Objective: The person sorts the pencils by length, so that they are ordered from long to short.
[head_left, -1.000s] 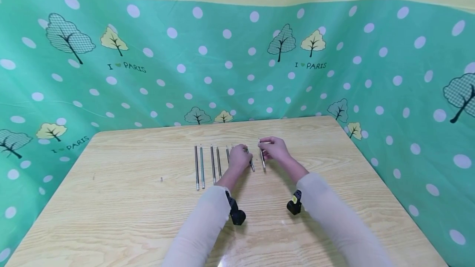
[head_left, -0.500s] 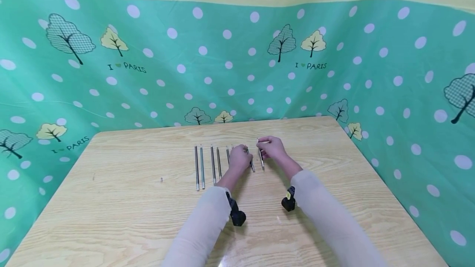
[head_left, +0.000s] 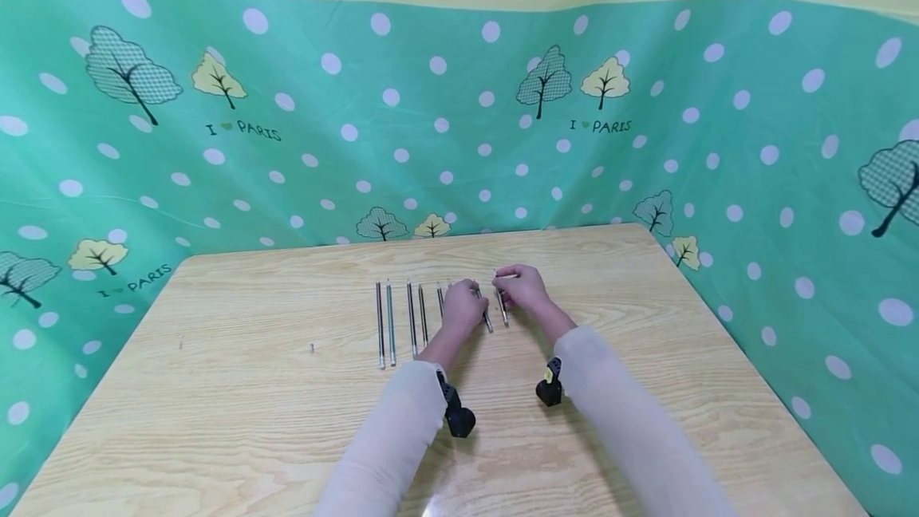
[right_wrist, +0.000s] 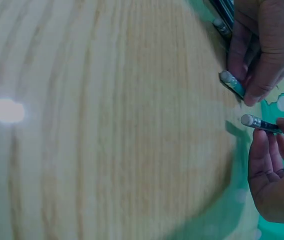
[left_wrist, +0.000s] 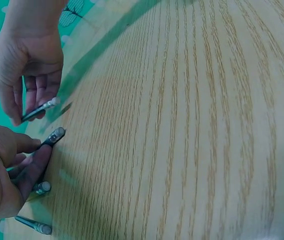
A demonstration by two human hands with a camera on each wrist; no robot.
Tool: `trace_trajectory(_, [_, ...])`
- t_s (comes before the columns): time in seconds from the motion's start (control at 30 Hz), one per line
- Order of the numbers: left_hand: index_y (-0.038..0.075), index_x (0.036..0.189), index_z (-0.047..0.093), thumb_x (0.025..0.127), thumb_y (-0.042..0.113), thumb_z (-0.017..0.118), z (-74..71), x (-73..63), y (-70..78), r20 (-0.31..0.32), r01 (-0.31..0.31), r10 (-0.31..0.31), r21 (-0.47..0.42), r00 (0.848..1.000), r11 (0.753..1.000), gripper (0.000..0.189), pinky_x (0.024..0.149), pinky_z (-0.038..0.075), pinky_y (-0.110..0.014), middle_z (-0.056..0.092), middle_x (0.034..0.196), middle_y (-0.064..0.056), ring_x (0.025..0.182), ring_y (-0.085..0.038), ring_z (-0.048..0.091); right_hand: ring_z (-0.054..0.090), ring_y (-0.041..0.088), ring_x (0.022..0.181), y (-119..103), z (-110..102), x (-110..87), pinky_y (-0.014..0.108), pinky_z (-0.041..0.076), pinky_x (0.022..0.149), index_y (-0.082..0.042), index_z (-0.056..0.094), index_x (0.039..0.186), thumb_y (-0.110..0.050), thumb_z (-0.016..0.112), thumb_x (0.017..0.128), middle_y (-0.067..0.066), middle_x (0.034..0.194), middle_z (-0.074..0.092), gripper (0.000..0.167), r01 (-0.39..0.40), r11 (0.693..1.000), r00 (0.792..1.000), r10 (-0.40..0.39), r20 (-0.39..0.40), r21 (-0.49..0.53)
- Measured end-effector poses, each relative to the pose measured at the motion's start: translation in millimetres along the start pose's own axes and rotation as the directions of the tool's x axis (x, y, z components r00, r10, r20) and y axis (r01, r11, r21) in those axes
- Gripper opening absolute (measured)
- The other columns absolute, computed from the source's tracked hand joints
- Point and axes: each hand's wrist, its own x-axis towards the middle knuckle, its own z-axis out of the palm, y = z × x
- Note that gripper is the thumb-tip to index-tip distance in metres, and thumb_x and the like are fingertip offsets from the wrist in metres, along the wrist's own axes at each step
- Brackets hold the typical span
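My left hand [head_left: 463, 309] pinches a pencil [head_left: 488, 319] between thumb and fingers at the right end of a row of pencils. In the right wrist view, that pencil's eraser end [right_wrist: 227, 77] lies down at the tabletop. Just to the right, my right hand [head_left: 524, 288] holds another pencil [head_left: 502, 309] by thumb and fingertips. The left wrist view shows this second pencil [left_wrist: 40, 110] slightly above the wood, apart from the first. Left of my hands lie a dark pencil [head_left: 380, 325], a teal pencil [head_left: 391, 325] and several others, partly hidden by my left hand.
The pencils lie on a light wood-grain table [head_left: 237, 405], erasers toward me. A tiny grey scrap [head_left: 312, 348] lies left of the row. A green dotted cloth [head_left: 316, 134] hangs behind the table and along its right side.
My right hand has shifted a little to the left with its pencil, narrowing the gap to the pencil in my left hand. The left hand and the row have stayed in place.
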Motion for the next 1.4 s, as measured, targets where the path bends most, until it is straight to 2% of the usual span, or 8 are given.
trace_trajectory(0.37, [-0.002,0.112,0.063,0.080,0.007,0.065,0.9,0.8,-1.2,0.004,0.007,-0.007,-0.010,1.000,1.000,0.034,0.087,0.052,-0.039,0.066,0.109,-0.018,0.100,-0.030,0.061,0.055,0.010,0.059,3,7,-1.6,0.022,0.051,0.050,-0.006,0.064,0.109,-0.017,0.064,0.086,0.007,0.081,0.064,0.026,0.022,0.998,1.000,-0.023,-0.020,-0.063])
trace_trajectory(0.67, [-0.002,0.113,0.063,0.080,0.009,0.066,1.3,0.9,-0.8,0.009,0.014,-0.014,-0.013,1.000,1.000,0.034,0.077,0.054,-0.034,0.067,0.102,-0.017,0.087,-0.027,0.063,0.055,0.010,0.059,7,11,2.5,0.020,0.047,0.049,-0.007,0.066,0.107,-0.018,0.064,0.085,0.006,0.080,0.065,0.024,0.045,0.987,0.998,-0.052,-0.042,-0.152])
trace_trajectory(0.83, [-0.001,0.112,0.064,0.080,0.008,0.065,1.3,1.2,-0.7,-0.003,0.008,-0.008,0.000,1.000,1.000,0.034,0.078,0.054,-0.035,0.067,0.103,-0.017,0.091,-0.028,0.062,0.057,0.012,0.069,7,13,2.1,0.019,0.045,0.056,-0.008,0.067,0.105,-0.019,0.065,0.085,0.007,0.090,0.067,0.023,0.065,0.977,0.995,-0.079,-0.058,-0.203])
trace_trajectory(0.93, [-0.002,0.113,0.063,0.081,0.008,0.064,0.3,1.7,-0.1,-0.004,0.009,-0.009,-0.005,1.000,1.000,0.033,0.075,0.054,-0.034,0.068,0.102,-0.017,0.088,-0.028,0.062,0.059,0.014,0.073,5,14,2.0,0.019,0.045,0.059,-0.009,0.067,0.105,-0.020,0.066,0.085,0.008,0.095,0.068,0.023,0.066,0.972,0.994,-0.083,-0.066,-0.227])
trace_trajectory(1.07, [-0.002,0.112,0.063,0.081,0.007,0.064,-0.4,1.2,0.4,-0.007,0.005,-0.005,-0.006,1.000,1.000,0.033,0.073,0.054,-0.033,0.068,0.100,-0.017,0.085,-0.027,0.062,0.061,0.017,0.081,5,14,1.9,0.022,0.047,0.066,-0.010,0.067,0.105,-0.021,0.065,0.085,0.007,0.101,0.068,0.022,0.063,0.966,0.994,-0.084,-0.070,-0.252])
trace_trajectory(1.17, [-0.002,0.112,0.063,0.080,0.008,0.065,0.6,0.5,-0.2,-0.008,0.004,-0.004,0.003,1.000,1.000,0.033,0.076,0.054,-0.035,0.068,0.101,-0.017,0.087,-0.027,0.061,0.061,0.019,0.088,5,15,1.8,0.026,0.048,0.071,-0.011,0.068,0.104,-0.021,0.065,0.085,0.007,0.104,0.068,0.021,0.070,0.960,0.993,-0.093,-0.071,-0.270])
trace_trajectory(1.3, [-0.001,0.112,0.063,0.080,0.009,0.065,1.7,0.9,-1.2,-0.008,0.004,-0.004,0.003,1.000,1.000,0.033,0.077,0.053,-0.036,0.067,0.102,-0.017,0.088,-0.028,0.061,0.061,0.018,0.086,5,15,0.8,0.026,0.047,0.068,-0.010,0.068,0.102,-0.020,0.064,0.085,0.007,0.101,0.068,0.020,0.085,0.956,0.991,-0.111,-0.077,-0.282])
trace_trajectory(1.4, [-0.002,0.112,0.064,0.080,0.008,0.065,2.0,1.3,-1.5,-0.011,0.002,-0.002,-0.002,1.000,1.000,0.033,0.078,0.054,-0.036,0.067,0.102,-0.017,0.089,-0.028,0.061,0.060,0.020,0.088,6,15,0.8,0.027,0.047,0.071,-0.010,0.068,0.103,-0.021,0.064,0.085,0.007,0.104,0.068,0.021,0.087,0.956,0.990,-0.114,-0.081,-0.279])
